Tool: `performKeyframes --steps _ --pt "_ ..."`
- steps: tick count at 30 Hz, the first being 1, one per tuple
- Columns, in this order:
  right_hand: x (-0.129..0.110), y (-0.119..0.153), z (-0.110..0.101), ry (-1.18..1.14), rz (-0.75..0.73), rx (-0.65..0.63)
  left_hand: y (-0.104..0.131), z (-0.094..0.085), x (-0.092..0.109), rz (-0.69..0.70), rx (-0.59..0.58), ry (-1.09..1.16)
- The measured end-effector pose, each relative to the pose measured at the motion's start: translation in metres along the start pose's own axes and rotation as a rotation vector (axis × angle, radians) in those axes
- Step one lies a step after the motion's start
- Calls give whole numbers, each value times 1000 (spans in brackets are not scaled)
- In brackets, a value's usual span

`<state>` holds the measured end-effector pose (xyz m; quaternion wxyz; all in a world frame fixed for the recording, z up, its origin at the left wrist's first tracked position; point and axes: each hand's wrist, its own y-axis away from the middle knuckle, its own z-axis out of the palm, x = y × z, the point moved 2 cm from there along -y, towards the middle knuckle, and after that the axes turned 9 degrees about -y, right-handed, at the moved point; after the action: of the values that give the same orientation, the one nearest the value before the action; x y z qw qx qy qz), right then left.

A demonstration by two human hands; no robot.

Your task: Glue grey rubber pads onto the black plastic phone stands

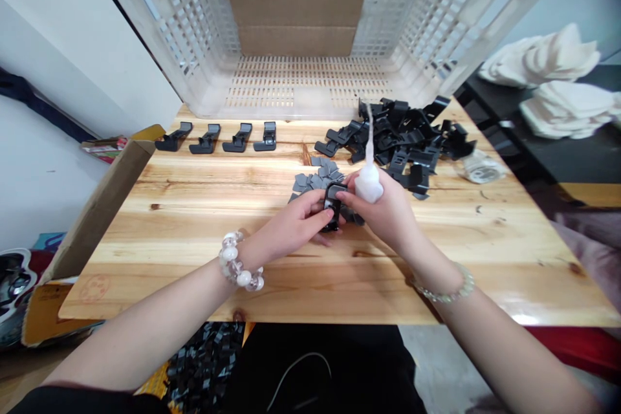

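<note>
My left hand (295,223) grips a small black plastic clip-like part (332,210) upright between thumb and fingers. A white squeeze bottle (369,186) with a long thin nozzle pointing up is tucked in my right hand (391,213). The right thumb also presses at the top of the black part, where a grey patch shows. Just behind and partly under my hands lies a heap of thin grey pieces (317,176). A larger pile of black plastic parts (405,136) sits behind my right hand. Several similar parts (237,138) stand in a row at the back left.
A white plastic basket (291,103) with a cardboard sheet (301,0) in it lies behind the wooden table (194,213). A roll of tape (482,167) is at the right. White cloth gloves (543,58) are stacked beyond. Below the table edge is a container of black pieces (206,362).
</note>
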<state>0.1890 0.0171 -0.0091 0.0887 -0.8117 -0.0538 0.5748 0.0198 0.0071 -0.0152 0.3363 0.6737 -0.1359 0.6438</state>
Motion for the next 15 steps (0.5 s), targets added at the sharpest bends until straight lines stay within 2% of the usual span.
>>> performKeyframes --steps 5,10,15 --pt "-5 -1 -2 -51 53 -25 4 0 0 60 12 -225" --pt "-7 -1 -3 -88 39 -63 6 -1 1 155 89 -429" --pt "-9 1 -3 -118 57 -105 8 -1 4 201 149 -519"
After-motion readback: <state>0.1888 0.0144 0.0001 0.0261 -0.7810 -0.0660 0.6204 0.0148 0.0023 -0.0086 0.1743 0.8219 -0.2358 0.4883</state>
